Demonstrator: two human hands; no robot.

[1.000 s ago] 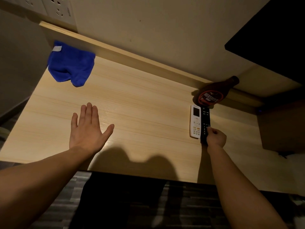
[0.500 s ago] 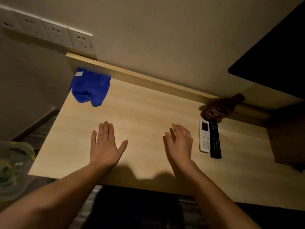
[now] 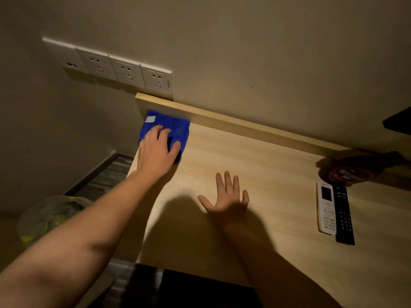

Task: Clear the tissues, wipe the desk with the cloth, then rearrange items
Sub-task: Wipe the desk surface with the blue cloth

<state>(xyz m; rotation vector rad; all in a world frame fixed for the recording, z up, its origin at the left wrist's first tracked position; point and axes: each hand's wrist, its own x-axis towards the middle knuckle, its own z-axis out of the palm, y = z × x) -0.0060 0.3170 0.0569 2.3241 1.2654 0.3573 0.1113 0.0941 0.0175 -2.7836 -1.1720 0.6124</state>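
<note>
A blue cloth (image 3: 175, 126) with a small white tag lies in the far left corner of the light wooden desk (image 3: 278, 172). My left hand (image 3: 156, 150) rests on top of the cloth, fingers curled onto it and covering its near half. My right hand (image 3: 226, 197) lies flat on the desk's middle, fingers spread, holding nothing. At the right, a white remote (image 3: 325, 207) and a black remote (image 3: 343, 215) lie side by side. Behind them a brown chocolate syrup bottle (image 3: 353, 172) lies on its side against the desk's raised back edge.
A row of white wall sockets (image 3: 115, 70) sits above the desk's left corner. A bin lined with a clear bag (image 3: 47, 216) stands on the floor to the left of the desk. A dark screen corner (image 3: 398, 121) juts in at the right.
My left hand has left the desk's middle and reached forward onto the blue cloth. My right hand let go of the black remote, moved left and now lies flat. The view has shifted left.
</note>
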